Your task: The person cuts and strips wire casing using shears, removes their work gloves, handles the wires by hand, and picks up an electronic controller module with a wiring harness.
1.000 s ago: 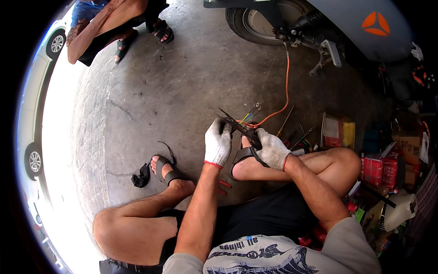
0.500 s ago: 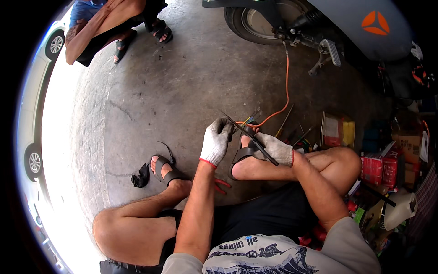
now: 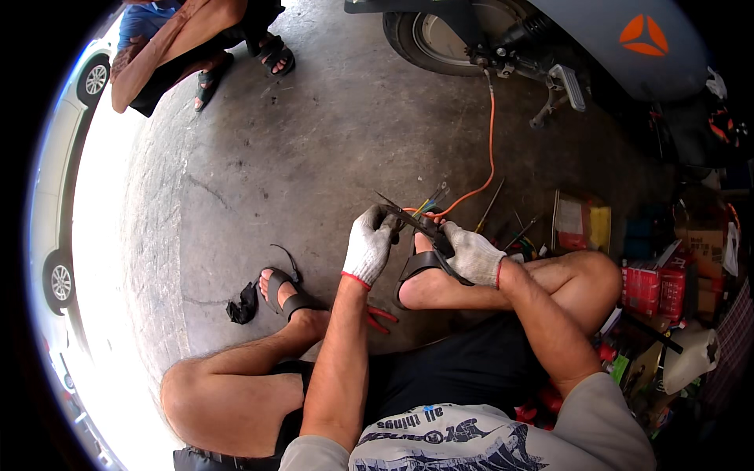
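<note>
Gloves (image 3: 367,255) of white knit with red cuffs cover both hands of the person seated before me. Right hand (image 3: 473,257) is closed on a dark long-bladed tool (image 3: 410,220), apparently scissors, whose point slants up and leftward past the other glove. Left hand (image 3: 372,234) has its fingers drawn narrow at the blades, near the end of an orange cable (image 3: 492,141); whether they grip cable or blade, I cannot tell. Coloured wires (image 3: 431,200), yellow and blue among them, fan out just beyond the tool, between the hands. All of this sits over the person's sandalled right foot (image 3: 422,265). The cable curves across the concrete floor (image 3: 330,141) and up to the wheel area of a grey scooter (image 3: 620,55). Also noted: red-handled pliers, by their look, (image 3: 382,317) on the floor near the left forearm, a screwdriver (image 3: 490,206) right of the wires, a crumpled black item (image 3: 243,304) beside the left foot (image 3: 287,293), and a second person's folded arms (image 3: 177,43) at upper left.
</note>
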The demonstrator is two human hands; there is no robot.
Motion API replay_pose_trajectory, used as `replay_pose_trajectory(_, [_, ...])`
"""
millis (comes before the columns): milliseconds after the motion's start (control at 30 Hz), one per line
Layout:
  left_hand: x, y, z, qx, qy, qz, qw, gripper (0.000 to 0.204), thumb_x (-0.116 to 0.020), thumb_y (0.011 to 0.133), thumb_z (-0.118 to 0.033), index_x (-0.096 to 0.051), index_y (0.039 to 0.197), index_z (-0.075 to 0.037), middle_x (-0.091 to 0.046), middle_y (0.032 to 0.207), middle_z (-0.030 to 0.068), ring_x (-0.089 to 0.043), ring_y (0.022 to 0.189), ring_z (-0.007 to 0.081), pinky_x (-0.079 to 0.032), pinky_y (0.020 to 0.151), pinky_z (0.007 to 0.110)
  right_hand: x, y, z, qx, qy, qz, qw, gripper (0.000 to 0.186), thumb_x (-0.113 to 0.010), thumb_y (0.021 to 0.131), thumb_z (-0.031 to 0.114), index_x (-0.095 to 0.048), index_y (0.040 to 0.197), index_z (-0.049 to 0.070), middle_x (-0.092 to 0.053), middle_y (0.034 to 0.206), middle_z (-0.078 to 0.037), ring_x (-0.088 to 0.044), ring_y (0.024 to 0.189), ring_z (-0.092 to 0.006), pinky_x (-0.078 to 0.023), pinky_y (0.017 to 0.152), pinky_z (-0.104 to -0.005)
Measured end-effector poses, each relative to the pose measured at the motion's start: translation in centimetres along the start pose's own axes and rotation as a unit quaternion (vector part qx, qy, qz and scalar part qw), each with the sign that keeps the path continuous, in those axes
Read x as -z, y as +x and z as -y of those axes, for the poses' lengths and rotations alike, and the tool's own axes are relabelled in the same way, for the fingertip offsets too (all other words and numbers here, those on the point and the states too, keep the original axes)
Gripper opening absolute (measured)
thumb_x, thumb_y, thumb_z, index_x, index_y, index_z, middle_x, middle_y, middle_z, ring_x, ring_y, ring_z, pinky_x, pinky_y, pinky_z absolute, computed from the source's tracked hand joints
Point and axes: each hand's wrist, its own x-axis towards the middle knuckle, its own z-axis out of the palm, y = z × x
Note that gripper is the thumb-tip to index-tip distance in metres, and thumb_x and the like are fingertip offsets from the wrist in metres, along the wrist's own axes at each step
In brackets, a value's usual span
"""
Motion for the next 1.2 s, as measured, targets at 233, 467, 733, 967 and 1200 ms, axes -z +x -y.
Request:
replay_pose_trajectory(233, [0.1,0.4,0.8,0.000,-0.005,0.000,1.000,0.017,-0.058,0.093,-0.013,-0.066,0.100,0.000,-0.059,0.069,0.0014,-0.049,0.056,0.0074,-0.036,0.050,0.024,-0.1,0.2,0.0,-0.032,-0.059,-0.037,0.997,0.030,-0.055,0.094,0.032,-0.058,0.107,0.005,-0.068,0.091,-0.023,-0.064,0.088,-0.0444,-0.049,0.074,-0.0517])
replay_pose_trajectory(467, [0.0,0.2,0.1,-0.001,-0.009,0.005,1.000,0.017,-0.057,0.093,-0.014,-0.065,0.100,0.000,-0.059,0.070,0.0018,-0.049,0.057,0.0076,-0.037,0.050,0.025,-0.3,0.3,-0.4,-0.037,-0.049,-0.032,0.998,0.032,-0.056,0.094,0.031,-0.058,0.107,0.002,-0.068,0.088,-0.024,-0.064,0.084,-0.0450,-0.049,0.072,-0.0519])
replay_pose_trajectory(733, [0.0,0.1,0.2,-0.005,-0.005,0.000,1.000,0.017,-0.058,0.095,-0.016,-0.064,0.099,0.000,-0.059,0.070,0.0022,-0.049,0.058,0.0078,-0.037,0.051,0.025,-0.1,0.3,-0.2,-0.002,-0.042,-0.013,0.999,0.031,-0.056,0.093,0.029,-0.058,0.107,0.001,-0.068,0.086,-0.024,-0.065,0.082,-0.0443,-0.050,0.071,-0.0506])
replay_pose_trajectory(967, [0.2,0.0,-0.6,-0.012,0.028,0.020,0.999,0.020,-0.059,0.096,-0.017,-0.061,0.093,0.002,-0.059,0.073,0.0030,-0.052,0.064,0.0098,-0.042,0.058,0.026,-0.6,0.2,-1.2,0.010,0.048,-0.007,0.999,0.024,-0.054,0.094,0.022,-0.063,0.106,0.004,-0.068,0.091,-0.022,-0.065,0.088,-0.0417,-0.050,0.077,-0.0469])
replay_pose_trajectory(1200, [0.5,0.3,0.0,-0.006,0.022,0.064,0.998,0.016,-0.058,0.095,-0.014,-0.062,0.095,0.002,-0.059,0.075,0.0024,-0.053,0.066,0.0098,-0.044,0.060,0.026,-1.5,0.5,-3.4,-0.013,0.138,0.015,0.990,0.025,-0.060,0.088,0.019,-0.065,0.107,0.004,-0.068,0.092,-0.020,-0.066,0.090,-0.0359,-0.051,0.082,-0.0406])
